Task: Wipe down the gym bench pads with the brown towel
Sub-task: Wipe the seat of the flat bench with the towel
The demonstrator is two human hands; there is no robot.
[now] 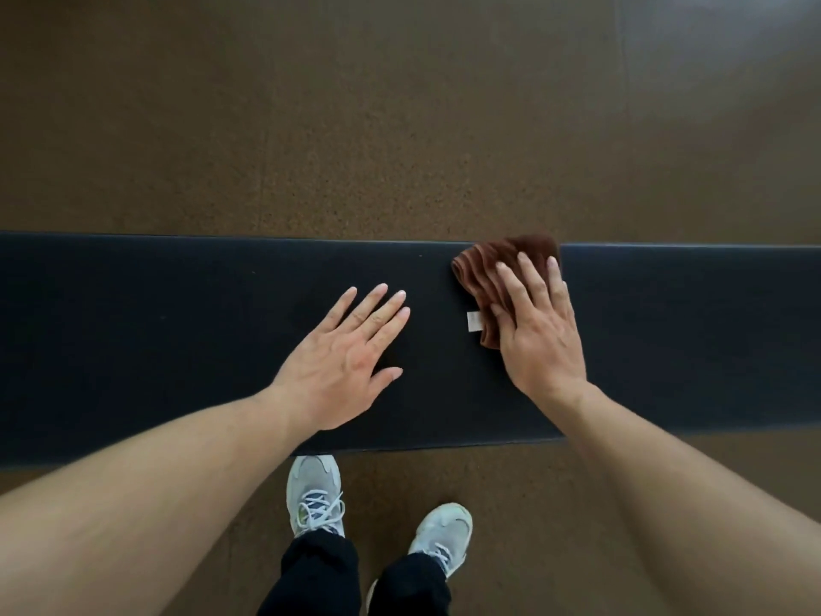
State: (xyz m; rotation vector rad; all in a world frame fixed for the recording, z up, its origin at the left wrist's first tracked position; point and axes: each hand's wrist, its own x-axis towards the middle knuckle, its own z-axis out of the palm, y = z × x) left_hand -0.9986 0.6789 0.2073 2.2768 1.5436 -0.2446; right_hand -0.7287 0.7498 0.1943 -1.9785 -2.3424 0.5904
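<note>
My right hand (540,326) lies flat with straight, slightly spread fingers pressing on the crumpled brown terry towel (493,277), whose small white label (474,321) pokes out just left of my palm. The towel sits at the far edge of the long black padded bench pad (177,331), right at the seam where a second black pad (693,331) begins beyond my right hand. My left hand (346,362) rests palm down on the bare pad, fingers straight and fanned, holding nothing, a little apart from the towel. Both pads run side to side under my forearms, matte and finely textured. Below my wrists I see my two pale grey laced trainers (315,495) and dark trouser legs (320,575) on a brown speckled rubber floor (400,126), which spreads beyond the bench, with a soft glare at the far right corner.
</note>
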